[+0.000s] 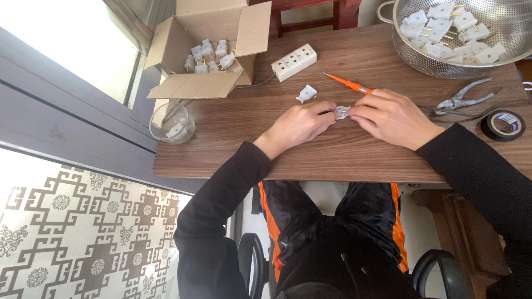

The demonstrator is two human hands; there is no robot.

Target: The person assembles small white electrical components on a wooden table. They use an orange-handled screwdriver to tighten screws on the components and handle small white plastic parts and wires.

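My left hand (302,123) and my right hand (390,115) meet over the brown wooden table (343,155), both pinching a small white plug part (342,112) between their fingertips. Most of that part is hidden by my fingers. An orange-handled screwdriver (348,83) lies just beyond my right hand. A loose white plug piece (306,93) rests on the table beyond my left hand.
A white power strip (294,62) and an open cardboard box (208,47) of white plugs sit far left. A metal colander (471,33) of plugs stands far right. Pliers (464,97), black tape roll (503,125) and a glass bowl (172,123) lie nearby.
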